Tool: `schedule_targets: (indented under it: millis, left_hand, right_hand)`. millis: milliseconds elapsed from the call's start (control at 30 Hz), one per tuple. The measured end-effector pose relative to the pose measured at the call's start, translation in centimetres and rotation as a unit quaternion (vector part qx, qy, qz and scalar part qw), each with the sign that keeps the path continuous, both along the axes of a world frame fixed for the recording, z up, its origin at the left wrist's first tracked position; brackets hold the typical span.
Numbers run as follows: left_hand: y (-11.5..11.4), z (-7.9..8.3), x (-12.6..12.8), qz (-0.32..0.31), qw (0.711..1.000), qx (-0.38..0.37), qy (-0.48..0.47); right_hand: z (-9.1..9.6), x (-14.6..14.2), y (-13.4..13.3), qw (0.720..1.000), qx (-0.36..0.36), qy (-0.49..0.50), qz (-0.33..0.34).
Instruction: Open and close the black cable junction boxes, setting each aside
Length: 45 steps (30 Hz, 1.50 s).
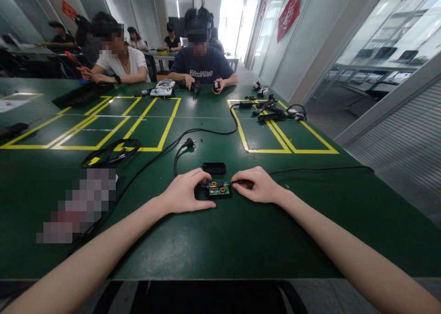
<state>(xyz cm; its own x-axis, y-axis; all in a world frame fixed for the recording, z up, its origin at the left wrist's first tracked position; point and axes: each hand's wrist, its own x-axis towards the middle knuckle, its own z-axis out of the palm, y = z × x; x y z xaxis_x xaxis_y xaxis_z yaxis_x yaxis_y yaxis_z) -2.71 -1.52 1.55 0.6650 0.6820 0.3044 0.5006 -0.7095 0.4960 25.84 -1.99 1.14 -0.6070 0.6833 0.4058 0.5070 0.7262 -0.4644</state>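
A small green circuit board (219, 191) with copper coils and several wires lies in front of me, seated in a black plastic case half. My left hand (186, 191) curves around its left end. The thumb is stretched out in front of the case and the fingertips are by its far left corner, with a wide gap between them. At the right end, my right hand (257, 184) pinches the black cable (240, 182) close to where it meets the board. Just beyond the board is the other black case half (214, 168), its hollow side up.
A black power plug (189, 143) lies behind my left hand. Coiled black cable (113, 152) is at left, tangled cables and adapters (272, 109) at far right. Yellow tape marks the green table (206, 249). Across it, a person (203, 66) holds a black tool; another person (120, 64) sits beside.
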Motion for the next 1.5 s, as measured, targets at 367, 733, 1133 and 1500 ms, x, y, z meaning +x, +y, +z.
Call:
schedule_targets:
  millis: [367, 733, 1133, 1500]
  left_hand:
    - [0.2, -0.5, 0.1, 0.044, 0.998, 0.023, 0.030]
    - [0.5, -0.5, -0.4, 0.047, 0.998, 0.046, -0.011]
    - [0.8, 0.0, -0.4, 0.026, 0.996, 0.005, -0.080]
    - [0.8, -0.1, -0.4, 0.015, 0.995, 0.003, -0.096]
  right_hand:
    - [-0.3, -0.4, 0.2, 0.999, 0.021, -0.026, -0.011]
    - [-0.4, -0.6, 0.4, 0.996, 0.079, -0.030, -0.004]
    - [-0.8, -0.6, 0.3, 0.993, 0.111, -0.038, -0.008]
    - [-1.1, -0.5, 0.4, 0.998, 0.066, -0.009, -0.011]
